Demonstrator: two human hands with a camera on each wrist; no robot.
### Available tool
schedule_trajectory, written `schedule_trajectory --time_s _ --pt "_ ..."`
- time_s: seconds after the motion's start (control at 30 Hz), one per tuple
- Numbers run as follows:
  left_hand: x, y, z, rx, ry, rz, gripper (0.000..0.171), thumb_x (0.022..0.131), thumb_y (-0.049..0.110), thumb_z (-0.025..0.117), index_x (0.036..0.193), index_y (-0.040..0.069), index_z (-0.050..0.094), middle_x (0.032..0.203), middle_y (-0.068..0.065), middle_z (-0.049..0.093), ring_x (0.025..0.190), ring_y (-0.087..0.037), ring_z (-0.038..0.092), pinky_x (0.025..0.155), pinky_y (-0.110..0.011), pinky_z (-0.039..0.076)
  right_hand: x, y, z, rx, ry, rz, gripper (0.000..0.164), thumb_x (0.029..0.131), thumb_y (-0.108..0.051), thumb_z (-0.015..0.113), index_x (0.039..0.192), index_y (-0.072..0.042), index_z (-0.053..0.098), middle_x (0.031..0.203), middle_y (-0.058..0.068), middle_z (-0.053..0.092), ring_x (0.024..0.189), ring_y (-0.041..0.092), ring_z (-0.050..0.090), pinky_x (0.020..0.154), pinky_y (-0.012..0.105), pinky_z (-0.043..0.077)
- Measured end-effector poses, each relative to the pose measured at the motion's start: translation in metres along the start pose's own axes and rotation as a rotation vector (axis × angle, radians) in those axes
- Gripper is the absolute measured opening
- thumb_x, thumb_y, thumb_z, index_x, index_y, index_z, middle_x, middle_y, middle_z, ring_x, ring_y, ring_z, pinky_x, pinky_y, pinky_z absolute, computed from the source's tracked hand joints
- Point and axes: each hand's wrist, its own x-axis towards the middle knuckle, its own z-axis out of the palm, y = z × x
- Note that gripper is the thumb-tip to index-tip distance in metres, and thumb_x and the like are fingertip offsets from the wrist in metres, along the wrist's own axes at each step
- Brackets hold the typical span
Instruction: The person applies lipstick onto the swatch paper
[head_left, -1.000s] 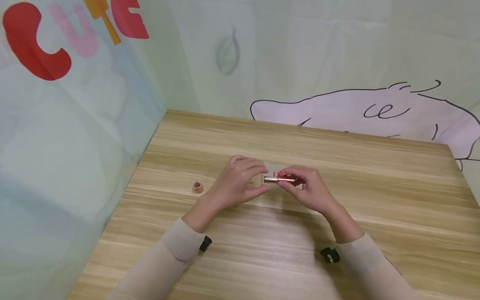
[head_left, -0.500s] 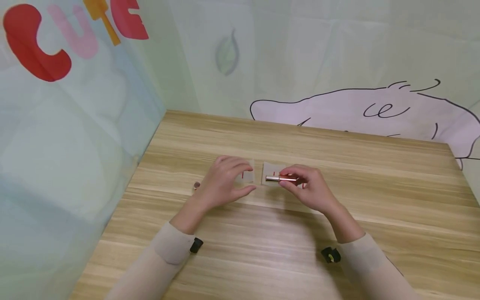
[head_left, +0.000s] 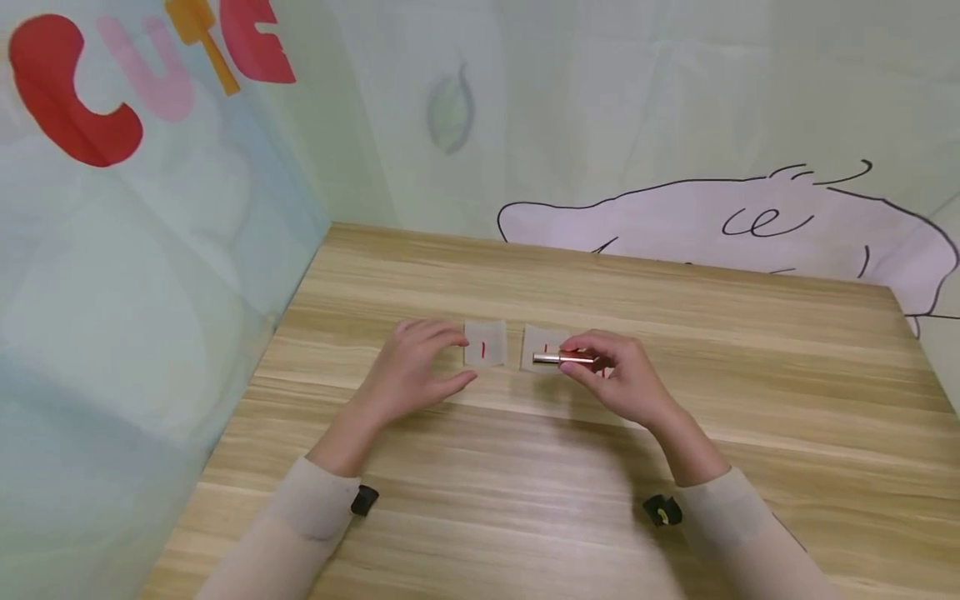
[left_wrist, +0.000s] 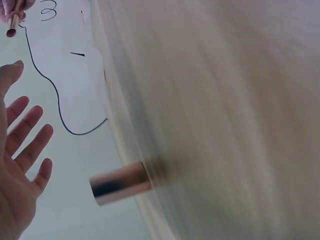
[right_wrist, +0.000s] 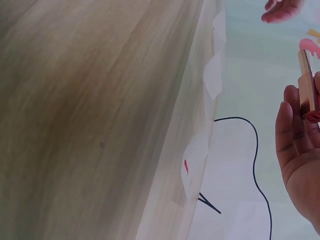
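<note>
My right hand (head_left: 624,379) holds a rose-gold lipstick (head_left: 547,358) between thumb and fingers, level above a paper slip, its narrower uncapped end toward the left. In the right wrist view the red base of the lipstick (right_wrist: 306,100) shows. My left hand (head_left: 405,371) hovers empty over the table's left part, fingers and thumb apart. Near it, the rose-gold lipstick cap (left_wrist: 121,184) stands upright on the table in the left wrist view; in the head view this hand hides it.
A pale paper slip (head_left: 492,332) with a short red stroke lies between the hands. A second slip (head_left: 530,354) lies partly under the right hand, with another red mark by the palm. Printed cloth walls (head_left: 615,108) border the wooden table (head_left: 480,483) at the back and left.
My left hand has drawn away from the lipstick toward the left, uncovering a slip and covering the cap in the head view. My right hand and the lipstick stay nearly still.
</note>
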Motion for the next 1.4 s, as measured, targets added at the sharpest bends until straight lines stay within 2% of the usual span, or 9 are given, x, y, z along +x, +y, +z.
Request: schedule_trajectory --time_s 0.27,0.4,0.67,0.83,0.93,1.1,1.4 --pt "-0.016 -0.014 -0.005 0.013 -0.030 -0.054 0.045 0.073 0.045 0.076 0.103 0.013 0.068 0.112 -0.005 0.065 0.107 -0.022 0.058 0.095 -0.045 0.039 0.000 0.000 0.001 -0.003 0.002 -0.030 0.015 0.079 0.003 0.071 0.094 0.003 0.067 0.085 0.012 0.067 0.073 0.021 0.065 0.059 0.032 0.054" --pt "-0.025 -0.024 -0.010 -0.014 -0.056 -0.103 0.048 0.072 0.044 0.077 0.105 0.011 0.068 0.114 -0.007 0.064 0.110 -0.024 0.056 0.097 -0.046 0.038 -0.001 0.001 0.002 -0.002 -0.002 -0.027 0.016 0.080 0.002 0.071 0.095 0.004 0.067 0.086 0.011 0.068 0.073 0.021 0.065 0.059 0.032 0.054" --pt "-0.039 -0.040 -0.027 -0.042 -0.199 -0.250 0.058 0.067 0.045 0.081 0.110 0.009 0.066 0.120 -0.007 0.062 0.112 -0.028 0.055 0.096 -0.051 0.038 -0.001 0.002 0.001 -0.008 0.002 -0.038 0.015 0.080 0.002 0.071 0.094 0.003 0.067 0.085 0.011 0.067 0.073 0.019 0.065 0.059 0.030 0.054" --pt "-0.046 -0.047 -0.030 -0.068 -0.248 -0.327 0.055 0.065 0.039 0.083 0.109 0.010 0.065 0.115 -0.004 0.062 0.110 -0.028 0.056 0.096 -0.051 0.037 -0.001 0.001 0.001 -0.013 0.003 -0.020 0.015 0.080 0.003 0.071 0.094 0.003 0.067 0.085 0.010 0.067 0.073 0.016 0.064 0.060 0.029 0.054" --pt "-0.049 -0.052 -0.030 -0.069 -0.263 -0.328 0.047 0.069 0.033 0.081 0.106 0.008 0.065 0.111 -0.004 0.063 0.106 -0.028 0.058 0.095 -0.049 0.039 -0.001 0.000 0.001 -0.015 0.004 -0.011 0.015 0.080 0.002 0.071 0.094 0.003 0.067 0.085 0.010 0.067 0.072 0.015 0.064 0.060 0.029 0.053" --pt "-0.054 -0.058 -0.030 -0.052 -0.280 -0.347 0.044 0.071 0.031 0.081 0.104 0.007 0.066 0.107 -0.006 0.065 0.103 -0.029 0.059 0.092 -0.046 0.043 -0.001 -0.001 0.001 -0.017 0.001 -0.012 0.015 0.080 0.002 0.071 0.095 0.003 0.067 0.085 0.010 0.067 0.072 0.015 0.064 0.060 0.029 0.053" --pt "-0.055 -0.060 -0.028 -0.105 -0.277 -0.374 0.023 0.076 0.031 0.078 0.092 0.016 0.069 0.095 -0.001 0.067 0.094 -0.024 0.062 0.086 -0.043 0.047 -0.001 -0.001 0.003 0.004 0.005 0.001 0.016 0.079 0.003 0.071 0.094 0.002 0.067 0.086 0.009 0.067 0.073 0.016 0.064 0.060 0.030 0.054"
